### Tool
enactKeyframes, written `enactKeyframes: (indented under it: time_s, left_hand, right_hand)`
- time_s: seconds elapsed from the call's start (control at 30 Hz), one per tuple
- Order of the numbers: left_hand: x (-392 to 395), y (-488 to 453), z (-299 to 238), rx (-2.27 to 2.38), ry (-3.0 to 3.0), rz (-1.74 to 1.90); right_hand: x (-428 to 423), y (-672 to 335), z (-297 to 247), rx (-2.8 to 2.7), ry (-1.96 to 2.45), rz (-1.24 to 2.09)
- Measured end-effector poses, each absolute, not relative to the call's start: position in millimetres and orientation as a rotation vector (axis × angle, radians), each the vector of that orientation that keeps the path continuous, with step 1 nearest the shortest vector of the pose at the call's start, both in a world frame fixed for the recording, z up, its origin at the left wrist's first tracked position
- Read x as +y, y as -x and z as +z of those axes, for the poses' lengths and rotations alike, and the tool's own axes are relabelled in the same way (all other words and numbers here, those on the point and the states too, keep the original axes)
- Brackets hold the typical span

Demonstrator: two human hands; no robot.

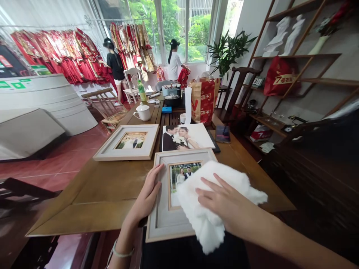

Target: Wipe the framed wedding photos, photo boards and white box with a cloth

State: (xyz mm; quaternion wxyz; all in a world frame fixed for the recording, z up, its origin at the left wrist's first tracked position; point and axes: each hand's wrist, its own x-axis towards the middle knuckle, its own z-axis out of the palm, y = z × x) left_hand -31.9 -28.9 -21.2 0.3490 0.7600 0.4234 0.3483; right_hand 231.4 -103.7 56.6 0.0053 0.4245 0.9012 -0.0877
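Left hand (147, 196), fingers (157, 175) together, braces the frame (165, 220) at the surface's (106, 186) near edge; right hand (221, 201), fingers spread, presses a soft cloth (207, 228). Frame likely rigid, glass fragile: grip its rim

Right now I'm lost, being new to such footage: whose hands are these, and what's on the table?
No machine: one camera on a person's head looks down at their own bare hands. The left hand lies flat on the edge of a pale picture frame on the wooden table. The right hand presses a fluffy white cloth onto it, fingers spread. Beyond lie a second frame, an unframed photo print and a white cup.
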Motion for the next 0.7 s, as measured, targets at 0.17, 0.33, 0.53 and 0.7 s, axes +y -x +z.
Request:
enactKeyframes:
  time_s: [0.17, 0.33, 0.53, 0.7]
  left_hand:
    - [-28.2, 30.5, -18.3, 1.145, -1.947, 0.855]
    - [-26.8, 30.4, -15.4, 1.207, -1.935, 0.816]
    - [-26.9, 28.0, -14.3, 1.307, -1.916, 0.793]
    - [-13.8, 28.2, -32.0, 1.411, -1.956, 0.905]
  right_hand:
    - [-39.4, -247.1, 43.6, 2.823, -1.544, 0.087]
    - [7.4, -247.7, 38.1, 2.838, -1.651, 0.076]
    - [-10.6, -237.4, 50.0, 2.878, -1.430, -0.316]
    - [-53.6, -247.6, 16.8, 3.050, -0.940, -0.252]
